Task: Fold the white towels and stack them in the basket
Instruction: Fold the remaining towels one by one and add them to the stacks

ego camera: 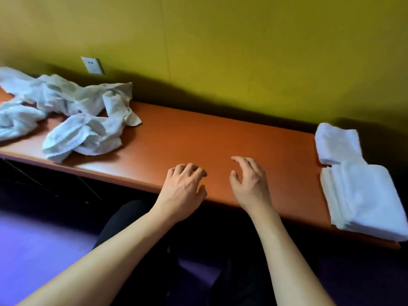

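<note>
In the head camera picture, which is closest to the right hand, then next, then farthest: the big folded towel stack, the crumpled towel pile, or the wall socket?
From the right hand:
1. Folded towel stack, on the table's right end, nearest.
2. Crumpled towel pile, across the table to the left.
3. Wall socket, up on the yellow wall behind the pile, farthest.

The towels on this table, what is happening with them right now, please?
A person is folding white towels at an orange table. At this moment both hands hold nothing: the left hand and the right hand are over the bare middle of the table, fingers loosely curled. A pile of crumpled towels waits on the left side. Folded towels are stacked at the right end, with one smaller folded towel behind them. No basket is in view.
</note>
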{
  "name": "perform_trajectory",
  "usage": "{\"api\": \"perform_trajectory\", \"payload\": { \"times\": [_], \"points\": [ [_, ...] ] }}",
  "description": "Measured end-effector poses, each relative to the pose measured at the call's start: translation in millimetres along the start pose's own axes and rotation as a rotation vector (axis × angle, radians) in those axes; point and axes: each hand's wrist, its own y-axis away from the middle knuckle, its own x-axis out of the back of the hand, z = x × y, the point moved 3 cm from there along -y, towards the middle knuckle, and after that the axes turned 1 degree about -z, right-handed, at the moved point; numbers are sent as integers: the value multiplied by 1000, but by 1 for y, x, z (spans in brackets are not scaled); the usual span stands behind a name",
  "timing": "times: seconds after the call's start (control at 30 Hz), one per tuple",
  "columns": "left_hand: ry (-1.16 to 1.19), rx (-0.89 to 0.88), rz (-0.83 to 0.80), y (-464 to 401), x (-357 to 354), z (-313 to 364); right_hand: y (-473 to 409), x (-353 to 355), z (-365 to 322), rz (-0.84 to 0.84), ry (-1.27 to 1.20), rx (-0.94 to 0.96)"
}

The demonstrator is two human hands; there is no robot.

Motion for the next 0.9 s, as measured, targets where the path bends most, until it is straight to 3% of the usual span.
{"api": "perform_trajectory", "payload": {
  "times": [0.4, 0.6, 0.73, 0.83, 0.9],
  "points": [
    [-71, 243, 93, 11, 32, -192, -71, -130, -133, -208, -11, 160],
    [-158, 359, 107, -11, 36, -292, -108, -193, -172, -274, -29, 208],
    [-170, 407, 208, -33, 39, -345, -128, -222, -187, -315, -39, 225],
    [-160, 537, 288, -53, 44, -389, -139, -237, -192, -343, -33, 228],
    [-143, 678, 250, -58, 41, -420, -142, -242, -191, -356, -28, 227]
  ]
}}
